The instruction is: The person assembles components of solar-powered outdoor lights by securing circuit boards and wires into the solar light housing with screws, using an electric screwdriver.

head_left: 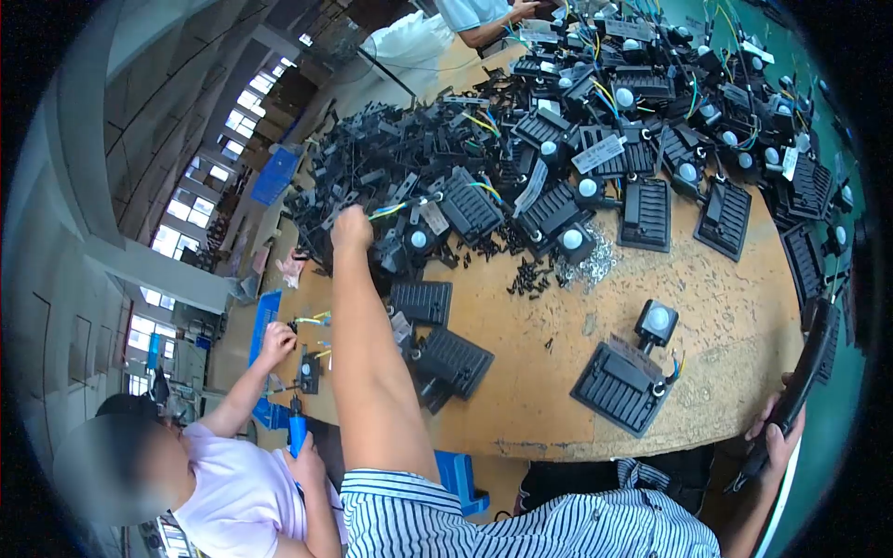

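My left hand [352, 229] reaches across the table to the near edge of a heap of black brackets [372, 153]. Its fingers are curled, and whatever they hold is hidden. Low at the right, my right hand [784, 439] is wrapped round a long black tool [807, 372] that looks like an electric screwdriver. In front of me lies a black finned floodlight [621, 386] with a square sensor head [657, 322] and short coloured wires. More finned housings [451, 361] lie beside my left forearm, partly on top of each other.
Many floodlights with sensors [642, 214] crowd the far side of the wooden table [521, 409]. Black screws [530, 277] and silver washers [588, 260] lie in small piles. At the left, a co-worker [233, 484] holds a blue screwdriver [297, 430]; another person [479, 23] stands at the far end.
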Demonstrator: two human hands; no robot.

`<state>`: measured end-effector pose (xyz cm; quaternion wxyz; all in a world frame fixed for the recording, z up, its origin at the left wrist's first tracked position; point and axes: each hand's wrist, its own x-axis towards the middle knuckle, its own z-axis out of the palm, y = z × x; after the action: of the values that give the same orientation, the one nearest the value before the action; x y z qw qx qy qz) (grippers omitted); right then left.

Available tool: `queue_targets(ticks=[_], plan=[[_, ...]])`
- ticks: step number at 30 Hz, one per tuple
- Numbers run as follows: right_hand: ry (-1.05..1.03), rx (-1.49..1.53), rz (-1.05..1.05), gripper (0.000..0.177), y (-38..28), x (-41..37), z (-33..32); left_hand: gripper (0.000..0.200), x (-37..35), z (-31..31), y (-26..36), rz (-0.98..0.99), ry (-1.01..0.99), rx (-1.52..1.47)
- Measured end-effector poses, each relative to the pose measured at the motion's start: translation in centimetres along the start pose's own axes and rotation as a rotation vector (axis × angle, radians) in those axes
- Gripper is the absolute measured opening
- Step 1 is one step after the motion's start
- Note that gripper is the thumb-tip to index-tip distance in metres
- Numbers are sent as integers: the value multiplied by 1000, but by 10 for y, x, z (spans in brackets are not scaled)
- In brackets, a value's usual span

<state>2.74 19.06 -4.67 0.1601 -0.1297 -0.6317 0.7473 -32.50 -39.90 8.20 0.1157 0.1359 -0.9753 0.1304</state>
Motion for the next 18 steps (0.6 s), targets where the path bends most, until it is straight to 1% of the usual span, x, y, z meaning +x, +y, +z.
queue_targets(ticks=[2, 3, 6, 7, 9, 10, 11, 12, 13, 14, 16, 18], plan=[[31, 22, 9, 87, 5, 0, -2, 22, -11, 1, 12, -106, 59, 14], [45, 31, 14, 87, 7, -1, -2, 21, -14, 1, 14, -118, 117, 50], [46, 29, 0, 87, 7, -2, 1, 19, -1, 5, 6, -228, 173, 53], [43, 17, -11, 87, 5, -1, 0, 24, -14, -16, 16, -225, 189, 17], [23, 2, -33, 87, 3, 1, 2, 23, -17, -33, 10, -264, 243, 26], [14, -7, -38, 87, 3, 0, 3, 22, -21, -42, 3, -165, 322, 140], [9, -23, -32, 86, 6, 1, 0, 21, -14, -40, -17, -49, 370, 215], [4, -23, -15, 82, 9, 1, -6, 19, -22, -59, -16, -67, 339, 207], [-5, -13, 3, 79, 10, 0, -6, 17, -32, -78, -20, 5, 297, 83], [-9, -13, 18, 77, 8, 1, -8, 17, -55, -103, -12, 77, 273, 58], [-21, -34, 3, 75, 1, 3, -4, 15, -98, -127, -5, 326, 367, -26], [-35, -42, 4, 75, -15, 3, 10, 12, -169, -144, 34, 471, 480, -198]])
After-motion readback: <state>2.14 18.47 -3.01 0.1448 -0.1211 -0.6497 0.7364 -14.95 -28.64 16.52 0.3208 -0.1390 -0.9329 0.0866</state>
